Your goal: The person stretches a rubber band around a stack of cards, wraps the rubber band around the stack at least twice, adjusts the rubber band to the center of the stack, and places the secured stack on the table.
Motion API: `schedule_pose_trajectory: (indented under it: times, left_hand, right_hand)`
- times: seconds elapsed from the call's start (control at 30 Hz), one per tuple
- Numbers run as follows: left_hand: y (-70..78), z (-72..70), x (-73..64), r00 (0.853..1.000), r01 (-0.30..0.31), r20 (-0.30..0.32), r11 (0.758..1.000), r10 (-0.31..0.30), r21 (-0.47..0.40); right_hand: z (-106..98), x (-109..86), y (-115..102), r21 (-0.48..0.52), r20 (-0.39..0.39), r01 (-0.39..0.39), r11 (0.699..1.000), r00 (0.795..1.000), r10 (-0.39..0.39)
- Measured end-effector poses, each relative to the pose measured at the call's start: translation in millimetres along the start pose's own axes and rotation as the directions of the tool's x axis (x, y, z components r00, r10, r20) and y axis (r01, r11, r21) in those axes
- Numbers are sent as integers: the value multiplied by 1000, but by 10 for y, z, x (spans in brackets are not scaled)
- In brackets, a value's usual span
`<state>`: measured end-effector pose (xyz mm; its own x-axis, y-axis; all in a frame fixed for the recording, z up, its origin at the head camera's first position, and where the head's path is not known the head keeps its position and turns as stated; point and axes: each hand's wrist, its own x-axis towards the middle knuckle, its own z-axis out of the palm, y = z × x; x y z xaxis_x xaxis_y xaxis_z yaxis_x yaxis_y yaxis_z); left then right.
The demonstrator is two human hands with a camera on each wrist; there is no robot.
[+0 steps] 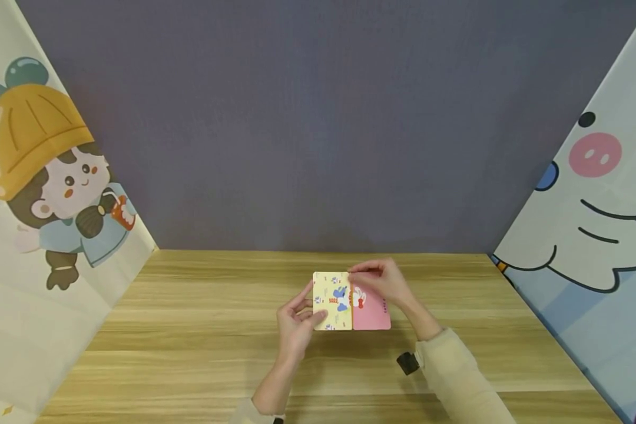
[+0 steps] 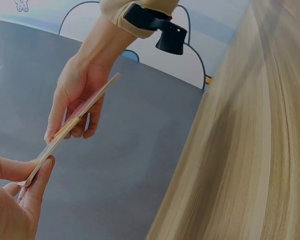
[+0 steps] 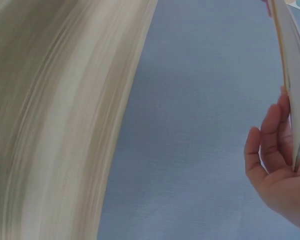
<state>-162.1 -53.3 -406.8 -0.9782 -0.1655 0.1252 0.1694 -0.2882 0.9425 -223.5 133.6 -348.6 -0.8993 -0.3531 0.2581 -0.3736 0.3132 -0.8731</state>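
A small, thin notebook (image 1: 333,294) is held up above the table, one side pale yellow with a blue cartoon figure, the other pink with a white rabbit-like figure. My left hand (image 1: 295,325) grips its left side, thumb on the yellow face and fingers behind. At the top edge near the middle fold, my right hand (image 1: 384,284) pinches the notebook and covers part of the pink side. In the left wrist view the notebook (image 2: 85,106) appears nearly edge-on between both hands. White pages (image 3: 296,65) show in the right wrist view, above my left hand (image 3: 277,165).
A wood-grain table (image 1: 201,330) lies beneath the hands. Behind it rises a dark grey panel (image 1: 318,129). Printed cartoon sheets stand at the left (image 1: 10,282) and right (image 1: 630,194). A black wrist camera (image 1: 408,363) sits by the right sleeve.
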Motion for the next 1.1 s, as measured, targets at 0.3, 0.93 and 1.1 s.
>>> schedule_pose_trajectory:
  times: [0.3,0.93,1.1]
  left_hand:
    - [6,-22,16,1000,-7,-11,1000,7,13]
    - [-153,-54,63,991,-127,48,992,128,-22]
    - [-265,-106,103,981,-184,51,983,185,-25]
  right_hand:
    - [-84,78,136,-53,1,32,998,999,-32]
    - [-42,80,29,-50,-37,27,998,999,-29]
    - [-104,63,84,-68,-154,25,997,987,-35]
